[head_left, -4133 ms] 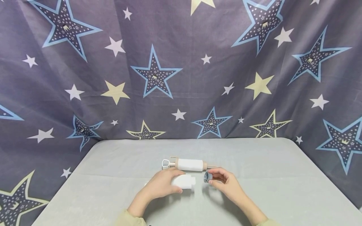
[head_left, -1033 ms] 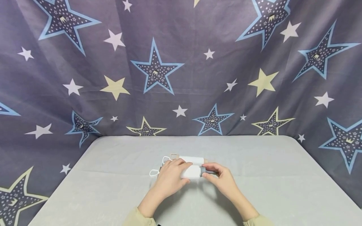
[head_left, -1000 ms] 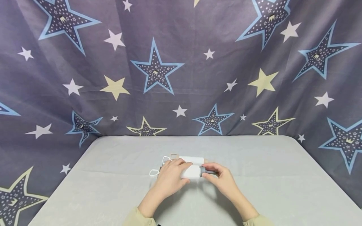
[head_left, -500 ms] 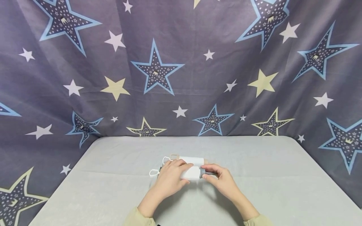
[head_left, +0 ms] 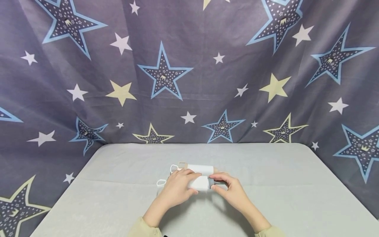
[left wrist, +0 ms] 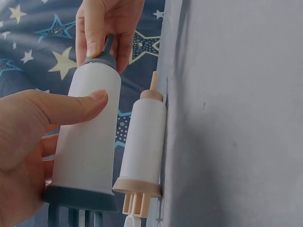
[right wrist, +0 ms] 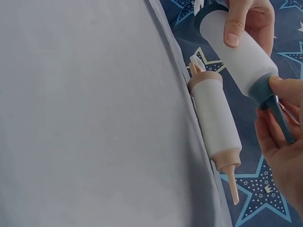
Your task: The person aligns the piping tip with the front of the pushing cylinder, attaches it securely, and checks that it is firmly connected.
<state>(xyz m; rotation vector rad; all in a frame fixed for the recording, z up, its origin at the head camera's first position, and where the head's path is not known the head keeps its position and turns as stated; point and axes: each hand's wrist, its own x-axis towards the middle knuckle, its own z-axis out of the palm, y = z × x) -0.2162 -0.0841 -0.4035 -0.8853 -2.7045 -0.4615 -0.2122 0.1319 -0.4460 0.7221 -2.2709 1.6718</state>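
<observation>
A white squeeze bottle point(head_left: 201, 183) lies sideways in my left hand point(head_left: 177, 187), which grips its body with the thumb across the near side. At its right end sits a grey-blue nozzle cap point(right wrist: 261, 90), against the bottle. My right hand point(head_left: 232, 191) pinches this cap between thumb and fingers, and the thin spout points toward the palm. In the left wrist view, a dark grey-blue collar point(left wrist: 83, 198) with prongs shows at the bottle's other end. How tightly the cap is seated cannot be told.
Just behind the held bottle lies a second white bottle point(head_left: 202, 169) with beige ends and a beige spout point(right wrist: 232, 184). White loops point(head_left: 161, 182) stick out to the left. A grey-covered table point(head_left: 284, 184) extends around them, with a star-patterned curtain point(head_left: 189, 82) behind.
About four seconds ago the cap was in the right hand, apart from the bottle; now it is against the bottle's end. During the last second the hands have barely moved.
</observation>
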